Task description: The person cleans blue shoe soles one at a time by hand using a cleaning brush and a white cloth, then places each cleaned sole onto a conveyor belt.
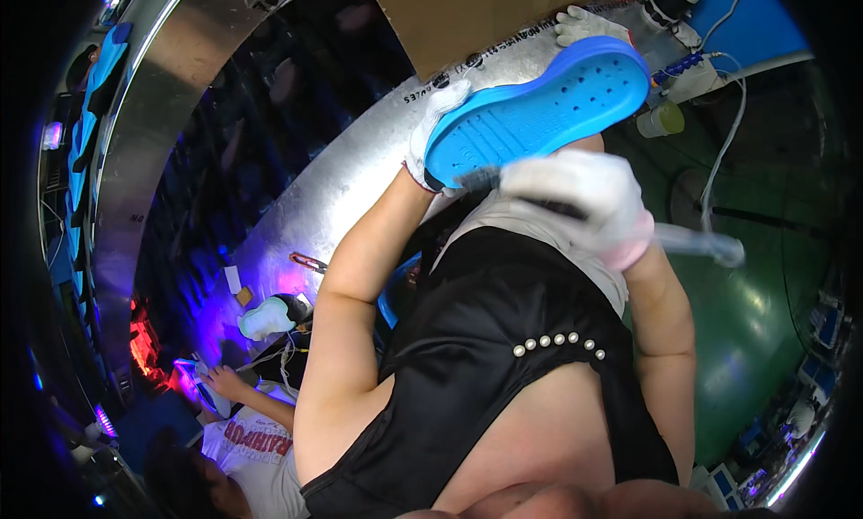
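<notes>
A bright blue shoe sole (539, 115) with small holes at its wide end is held up over the table's edge, tilted, its inner face toward me. My left hand (436, 128), in a white glove, wraps round the narrower heel end. Smeared by motion, my right hand (584, 191) in a white glove is closed on a brush. The dark brush tip (478, 179) is at the sole's near edge beside the heel; whether it touches, I cannot tell. The brush's pale, see-through handle (697, 242) sticks out to the right behind the hand.
Along the metal table (315, 173) runs a dark conveyor belt (243, 124). A cardboard sheet (467, 20), a loose white glove (589, 25) and a small pot (661, 121) lie beyond. An orange-handled tool (308, 262) and pale sole (267, 319) are left, near a co-worker (256, 438).
</notes>
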### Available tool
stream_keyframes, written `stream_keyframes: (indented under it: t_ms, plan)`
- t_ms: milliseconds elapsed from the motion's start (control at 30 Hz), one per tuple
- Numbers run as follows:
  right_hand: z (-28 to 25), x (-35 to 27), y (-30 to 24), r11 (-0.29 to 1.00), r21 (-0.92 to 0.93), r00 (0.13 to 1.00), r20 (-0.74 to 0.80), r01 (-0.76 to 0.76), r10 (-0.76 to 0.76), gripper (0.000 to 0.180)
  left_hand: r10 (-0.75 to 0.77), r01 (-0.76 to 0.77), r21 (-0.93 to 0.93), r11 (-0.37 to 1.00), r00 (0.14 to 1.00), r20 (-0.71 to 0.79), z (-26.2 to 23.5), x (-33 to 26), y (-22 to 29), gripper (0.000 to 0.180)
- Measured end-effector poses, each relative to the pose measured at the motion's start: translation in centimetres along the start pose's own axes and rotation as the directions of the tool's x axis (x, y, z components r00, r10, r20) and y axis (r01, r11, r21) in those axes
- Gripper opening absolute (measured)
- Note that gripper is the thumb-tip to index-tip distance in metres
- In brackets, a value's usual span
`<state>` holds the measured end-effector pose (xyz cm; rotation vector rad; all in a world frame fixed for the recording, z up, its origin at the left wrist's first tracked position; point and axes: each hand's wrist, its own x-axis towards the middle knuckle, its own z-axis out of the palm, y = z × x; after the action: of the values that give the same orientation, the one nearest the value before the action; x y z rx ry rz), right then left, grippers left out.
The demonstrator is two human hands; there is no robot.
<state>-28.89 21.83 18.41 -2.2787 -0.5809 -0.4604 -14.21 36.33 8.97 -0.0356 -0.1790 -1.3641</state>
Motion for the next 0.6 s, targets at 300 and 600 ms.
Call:
stream_keyframes:
  t_ms: [300, 600]
  plan:
    - [0.1, -0.6, -0.7, 0.989, -0.147, 1.0, -0.027, 0.005, -0.009, 0.026, -0.094, 0.157, 0.489, 0.858, 0.984, -0.152, 2.5, -0.1, 2.8, 0.063]
    - [-1.6, -0.4, -2.5, 0.944, -0.327, 0.988, 0.156, 0.039, 0.013, 0.027, 0.19, 0.165, 0.757, 0.633, 0.914, -0.357, 3.6, -0.2, 3.8, 0.046]
